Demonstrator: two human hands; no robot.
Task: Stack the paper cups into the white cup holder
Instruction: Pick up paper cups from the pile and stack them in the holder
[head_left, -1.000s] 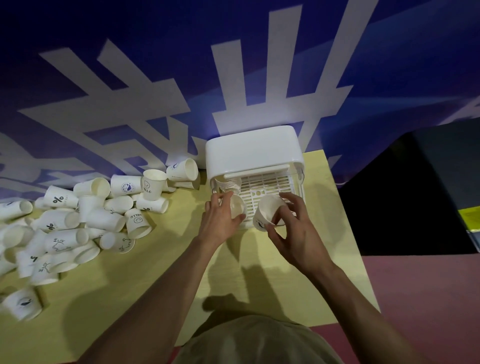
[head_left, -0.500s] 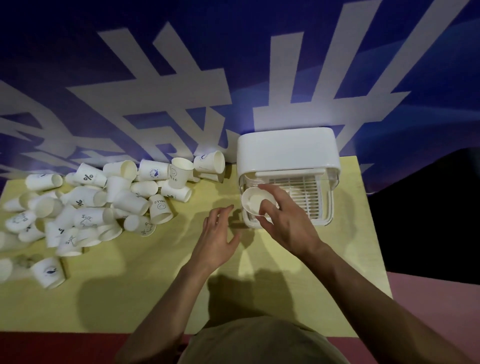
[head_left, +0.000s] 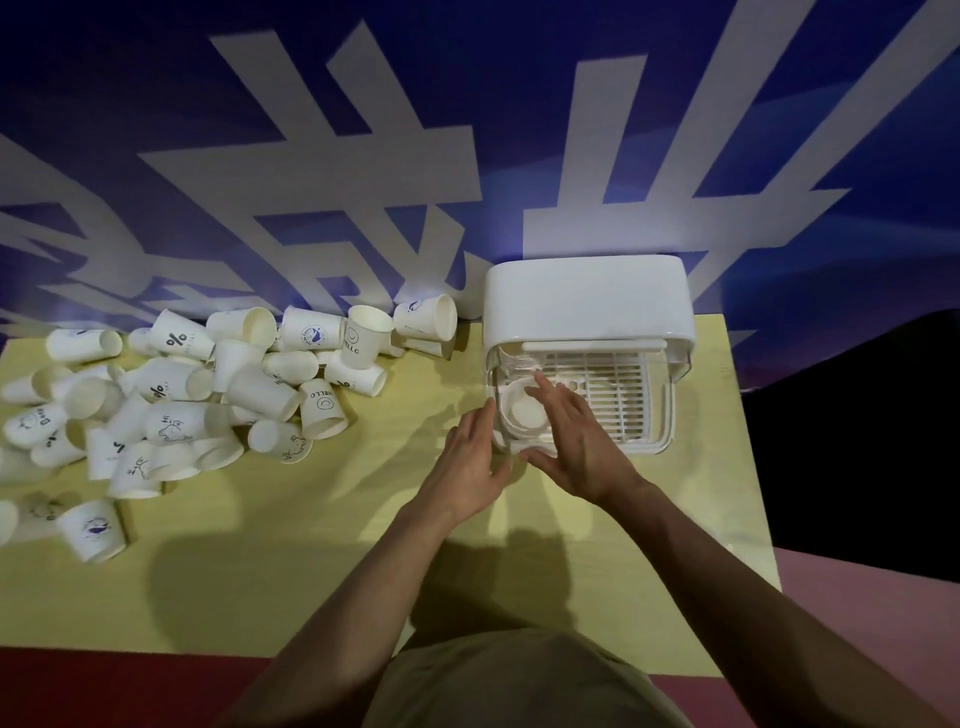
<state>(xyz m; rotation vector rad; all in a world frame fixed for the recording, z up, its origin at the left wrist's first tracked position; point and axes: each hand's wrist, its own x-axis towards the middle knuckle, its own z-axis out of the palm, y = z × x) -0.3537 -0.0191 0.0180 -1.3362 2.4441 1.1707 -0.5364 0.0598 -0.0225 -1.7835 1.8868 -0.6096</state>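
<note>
The white cup holder (head_left: 589, 304) stands at the back right of the yellow table, its slatted tray facing me. A paper cup (head_left: 521, 413) sits upright in the tray's front left corner, with more cups behind it under the lid. My right hand (head_left: 574, 439) hovers over that cup with fingers spread and straight, holding nothing. My left hand (head_left: 470, 460) rests beside the holder's left front corner, fingers straight, also holding nothing. A heap of several white printed paper cups (head_left: 208, 395) lies on the left half of the table.
The yellow table (head_left: 291, 561) ends near me at a red floor strip and at a pink floor on the right. A blue wall with large white shapes rises right behind the holder and the cups. One cup (head_left: 92, 530) lies apart at the front left.
My right hand set the cup it held into the tray's front left corner and let go. My left hand moved up beside the holder. The view shifted, so the holder sits further right.
</note>
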